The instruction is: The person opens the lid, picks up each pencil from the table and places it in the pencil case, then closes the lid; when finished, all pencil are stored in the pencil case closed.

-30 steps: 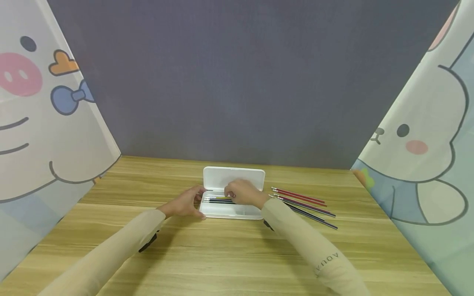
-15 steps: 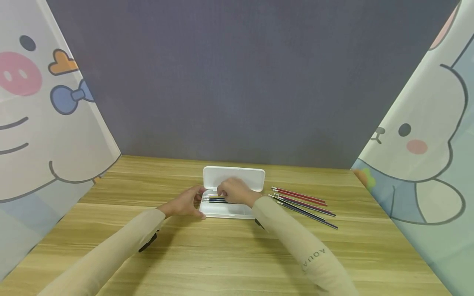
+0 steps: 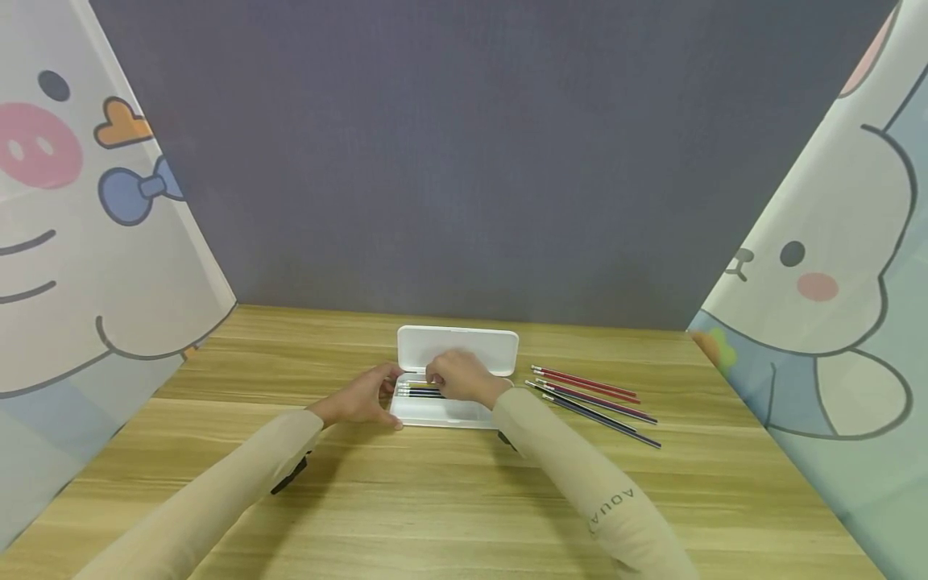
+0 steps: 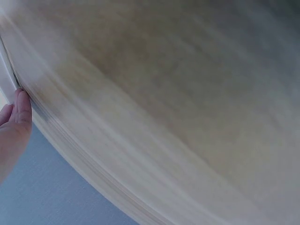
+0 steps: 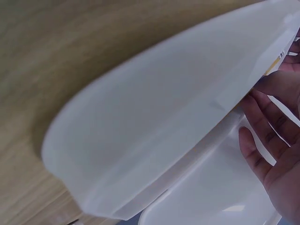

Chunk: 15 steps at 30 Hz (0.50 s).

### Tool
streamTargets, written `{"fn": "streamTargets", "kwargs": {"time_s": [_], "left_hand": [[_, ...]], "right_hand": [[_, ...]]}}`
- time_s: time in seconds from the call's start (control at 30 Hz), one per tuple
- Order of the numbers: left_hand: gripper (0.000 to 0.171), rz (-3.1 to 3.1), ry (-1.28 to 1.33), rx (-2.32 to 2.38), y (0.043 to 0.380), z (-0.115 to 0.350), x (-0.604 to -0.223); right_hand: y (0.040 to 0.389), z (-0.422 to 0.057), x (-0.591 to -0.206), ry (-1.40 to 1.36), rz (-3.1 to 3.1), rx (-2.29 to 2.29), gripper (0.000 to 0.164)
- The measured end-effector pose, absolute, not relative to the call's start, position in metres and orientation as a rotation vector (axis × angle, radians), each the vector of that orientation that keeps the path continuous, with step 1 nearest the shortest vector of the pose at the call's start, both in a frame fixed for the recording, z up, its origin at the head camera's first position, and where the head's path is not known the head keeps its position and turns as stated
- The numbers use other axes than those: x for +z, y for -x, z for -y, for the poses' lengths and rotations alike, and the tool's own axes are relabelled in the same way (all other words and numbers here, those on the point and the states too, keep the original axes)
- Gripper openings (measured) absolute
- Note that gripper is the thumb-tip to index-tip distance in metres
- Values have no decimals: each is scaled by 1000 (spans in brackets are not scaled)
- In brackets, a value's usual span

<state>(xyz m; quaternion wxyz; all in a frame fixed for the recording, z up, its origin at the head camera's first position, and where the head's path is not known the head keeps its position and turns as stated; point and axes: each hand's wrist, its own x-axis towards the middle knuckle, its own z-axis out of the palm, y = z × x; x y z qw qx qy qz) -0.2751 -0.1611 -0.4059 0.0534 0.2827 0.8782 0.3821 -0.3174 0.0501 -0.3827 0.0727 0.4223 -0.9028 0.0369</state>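
Observation:
A white pencil case (image 3: 442, 415) lies with its lid (image 3: 458, 342) raised at the back. Several pencils (image 3: 420, 392), dark ones and a yellow one, lie side by side in its rear part, white ends to the left. My left hand (image 3: 362, 396) grips the case's left end, thumb at the front corner and fingers at the back. In the left wrist view only part of this hand (image 4: 16, 126) shows at the case's edge. My right hand (image 3: 464, 377) reaches into the case and pinches a pencil there. In the right wrist view its thumb and fingers (image 5: 262, 117) meet beside a yellow pencil (image 5: 273, 65).
Right of the case, red pencils (image 3: 587, 383) and dark pencils (image 3: 602, 417) lie loosely fanned on the wooden table (image 3: 435, 499). A dark grey panel (image 3: 464, 161) stands behind, with cartoon-printed cloths (image 3: 87, 274) at both sides.
My right hand has moved a little to the left inside the case, then stayed there over the last half second. The left hand and the loose pencils have not moved.

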Motion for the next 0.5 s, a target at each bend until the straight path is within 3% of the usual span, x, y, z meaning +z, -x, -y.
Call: {"fn": "streamTargets", "kwargs": {"time_s": [0.5], "left_hand": [[75, -2651, -869, 1176, 276, 162, -407]], "right_hand": [[314, -57, -380, -1281, 2692, 147, 21]]}}
